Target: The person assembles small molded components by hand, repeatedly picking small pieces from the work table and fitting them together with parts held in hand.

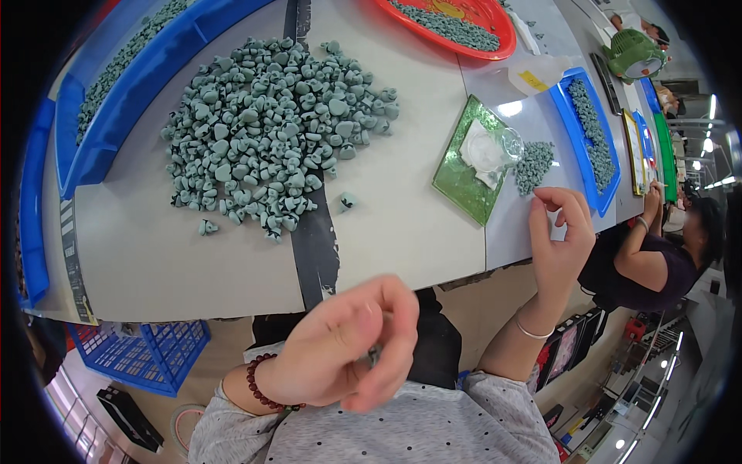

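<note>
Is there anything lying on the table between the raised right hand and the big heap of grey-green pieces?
Only one stray piece. The table between the right hand and the heap is otherwise bare; the green tray sits just beyond that line.

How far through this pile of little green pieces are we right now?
Done: small grey-green moulded pieces fill the blue plastic tray and the red round tray. In hand: the left hand pinches something small; the right hand is raised, apparently empty. Left: a large loose heap of grey-green pieces on the white table.
</note>
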Motion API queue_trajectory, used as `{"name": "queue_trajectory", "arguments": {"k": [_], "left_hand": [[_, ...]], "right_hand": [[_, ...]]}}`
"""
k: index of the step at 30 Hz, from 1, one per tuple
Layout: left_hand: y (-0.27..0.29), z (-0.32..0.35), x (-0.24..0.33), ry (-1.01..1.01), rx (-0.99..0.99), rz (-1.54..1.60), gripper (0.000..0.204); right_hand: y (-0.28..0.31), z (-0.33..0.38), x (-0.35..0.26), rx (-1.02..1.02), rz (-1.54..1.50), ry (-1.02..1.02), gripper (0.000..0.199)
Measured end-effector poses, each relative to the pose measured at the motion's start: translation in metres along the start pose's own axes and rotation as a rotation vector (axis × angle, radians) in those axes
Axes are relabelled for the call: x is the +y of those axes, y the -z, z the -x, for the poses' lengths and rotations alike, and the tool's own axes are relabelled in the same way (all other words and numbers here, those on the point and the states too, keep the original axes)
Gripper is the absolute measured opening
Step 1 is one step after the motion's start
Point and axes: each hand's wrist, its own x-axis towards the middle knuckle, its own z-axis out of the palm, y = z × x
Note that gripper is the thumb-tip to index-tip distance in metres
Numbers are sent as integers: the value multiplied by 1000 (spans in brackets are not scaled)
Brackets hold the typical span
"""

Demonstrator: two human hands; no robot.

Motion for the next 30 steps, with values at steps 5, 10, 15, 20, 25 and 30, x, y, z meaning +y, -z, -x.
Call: {"name": "queue_trajectory", "arguments": {"k": [5, 10, 15, 20, 25, 30], "left_hand": [[-1, 0, -4, 75, 93, -134, 36], [-1, -3, -5, 67, 70, -129, 35], [-18, -10, -7, 36, 282, -18, 30], [-10, -4, -3, -5, 296, -507, 10], [-19, -11, 0, -222, 225, -1338, 10], [-14, -13, -6, -320, 205, -1398, 8]], "right_hand": [[2, 3, 2, -32, -36, 7, 10], [1, -1, 1, -19, -20, 43, 9], [2, -2, -1, -97, -15, 49, 8], [19, 15, -32, -115, -266, 89, 14], [11, 33, -75, -242, -536, 273, 16], [5, 35, -74, -352, -742, 294, 22]]}}
